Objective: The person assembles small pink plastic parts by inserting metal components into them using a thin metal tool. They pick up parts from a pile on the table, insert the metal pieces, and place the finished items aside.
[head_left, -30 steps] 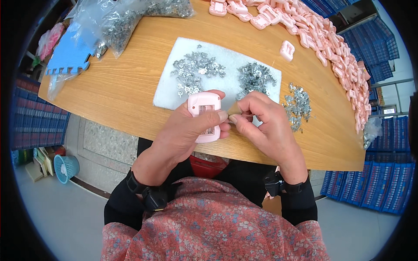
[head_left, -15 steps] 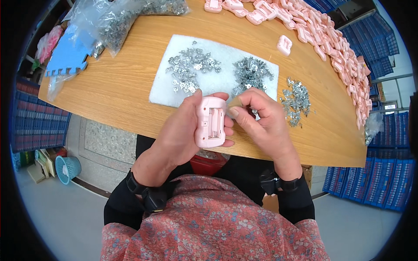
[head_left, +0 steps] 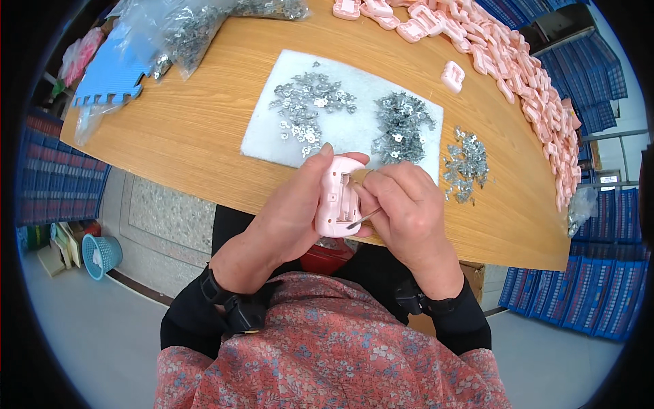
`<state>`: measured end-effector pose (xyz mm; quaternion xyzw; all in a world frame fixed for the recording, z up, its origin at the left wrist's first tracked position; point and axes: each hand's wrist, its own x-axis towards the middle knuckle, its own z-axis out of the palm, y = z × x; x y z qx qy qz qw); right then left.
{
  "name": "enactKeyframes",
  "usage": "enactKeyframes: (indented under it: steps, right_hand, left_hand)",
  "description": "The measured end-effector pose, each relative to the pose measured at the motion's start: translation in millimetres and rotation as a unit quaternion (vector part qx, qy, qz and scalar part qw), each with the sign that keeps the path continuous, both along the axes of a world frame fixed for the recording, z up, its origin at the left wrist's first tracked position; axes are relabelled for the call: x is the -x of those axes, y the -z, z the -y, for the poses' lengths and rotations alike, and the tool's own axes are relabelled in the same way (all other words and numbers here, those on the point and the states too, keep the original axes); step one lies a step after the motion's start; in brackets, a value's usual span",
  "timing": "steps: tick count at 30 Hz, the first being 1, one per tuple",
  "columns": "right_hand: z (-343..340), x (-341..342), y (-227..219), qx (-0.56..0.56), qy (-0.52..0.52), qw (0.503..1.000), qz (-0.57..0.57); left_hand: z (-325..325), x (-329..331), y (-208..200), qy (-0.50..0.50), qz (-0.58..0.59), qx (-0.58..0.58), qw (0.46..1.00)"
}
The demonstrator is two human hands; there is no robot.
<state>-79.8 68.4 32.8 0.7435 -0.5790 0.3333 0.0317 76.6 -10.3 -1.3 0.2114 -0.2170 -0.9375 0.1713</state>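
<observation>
Above the table's near edge, my left hand (head_left: 289,201) is closed round a pale pink plastic housing (head_left: 330,208) with an open battery compartment facing up. Spring contacts show inside the compartment. My right hand (head_left: 412,215) is closed on a thin metal tool (head_left: 364,219), whose tip lies at the compartment's lower end. Its fingers partly cover the tool and the housing's right side, and a finger wears a tan cover. Beyond my hands, a white foam pad (head_left: 272,129) bears loose metal contacts (head_left: 306,102) on its left and a denser metal pile (head_left: 402,126) on its right.
More metal parts (head_left: 466,163) lie on the wooden table (head_left: 204,136) right of the pad. Pink housings (head_left: 504,61) are heaped along the far right edge, with a single housing (head_left: 452,77) apart. Bagged metal parts (head_left: 187,37) and a blue foam mat (head_left: 112,75) sit far left.
My right hand has turned and moved down over the housing, bringing the thin metal tool's tip into view at the compartment's lower end. The housing has shifted slightly right and tilted.
</observation>
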Motion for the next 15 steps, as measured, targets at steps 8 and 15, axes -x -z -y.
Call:
enactKeyframes:
  steps: [8,15]
  right_hand:
    - [-8.3,3.9,-0.2,-0.261,0.030,0.842,0.471]
    - [-14.6,12.7,7.0,-0.313,0.034,0.778,0.544]
  left_hand:
    - [-1.8,-0.6,-5.0,0.031,-0.013,0.003,0.999]
    - [-5.3,-9.3,-1.5,0.012,0.137,0.324,0.936]
